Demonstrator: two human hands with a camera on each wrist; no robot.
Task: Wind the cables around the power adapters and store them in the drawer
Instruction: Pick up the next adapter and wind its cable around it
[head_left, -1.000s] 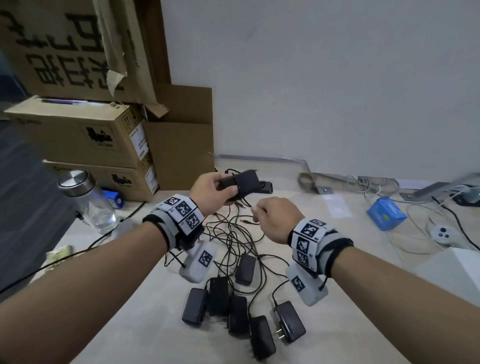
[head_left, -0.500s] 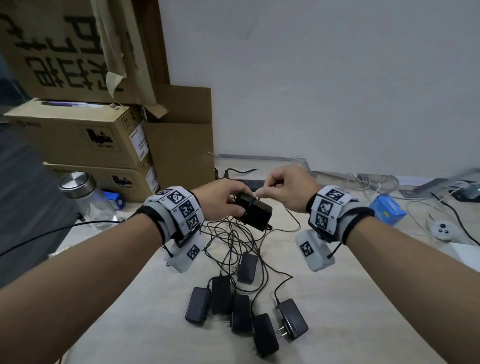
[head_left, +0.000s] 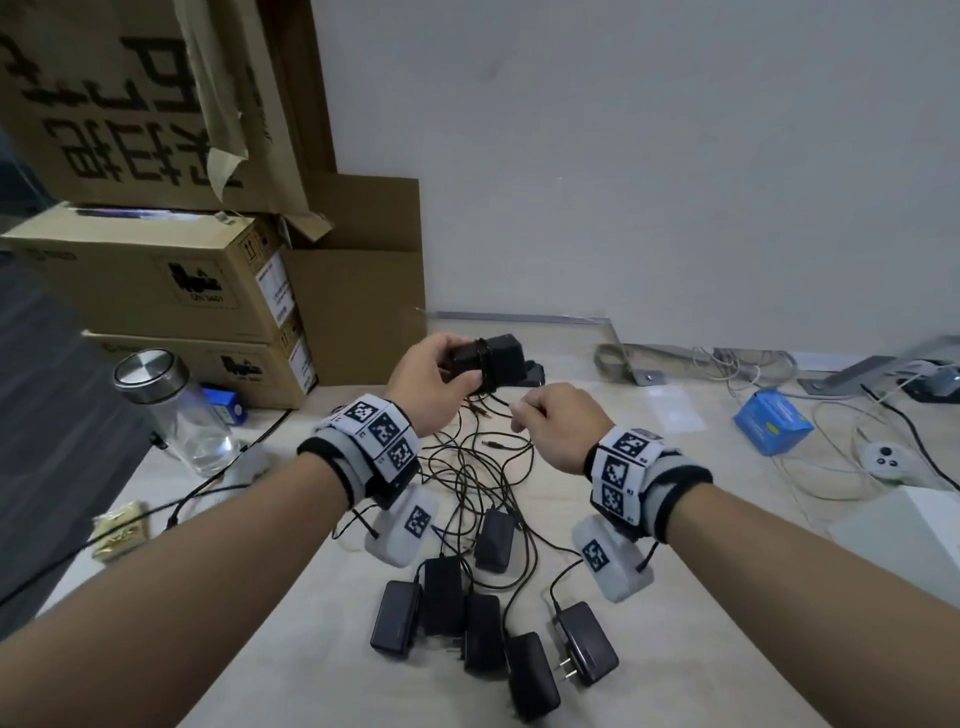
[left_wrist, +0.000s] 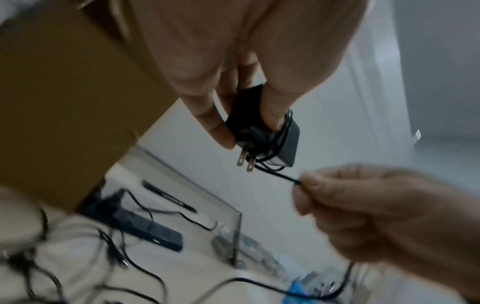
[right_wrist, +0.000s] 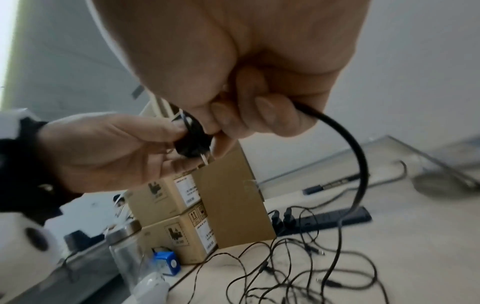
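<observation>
My left hand (head_left: 436, 374) grips a black power adapter (head_left: 498, 361) above the table, its two prongs (left_wrist: 245, 161) pointing down. A few turns of its thin black cable (left_wrist: 285, 127) circle the body. My right hand (head_left: 558, 426), just right of and below the adapter, pinches the same cable (left_wrist: 279, 176) between thumb and fingers; the free length (right_wrist: 355, 156) arcs down to the table. Several more black adapters (head_left: 483, 629) lie in a row near me with their cables (head_left: 483, 467) tangled on the light table (head_left: 727, 649). No drawer is in view.
Stacked cardboard boxes (head_left: 156, 291) stand at the back left, with a glass bottle (head_left: 176, 415) and a small blue item in front. A black power strip (right_wrist: 327, 220) lies by the wall. A blue box (head_left: 774, 421), white cables and a white controller (head_left: 885, 460) lie at right.
My left hand raised the adapter and turned it away from me. My right hand swung from above the adapter down to its right, bringing the cable round it.
</observation>
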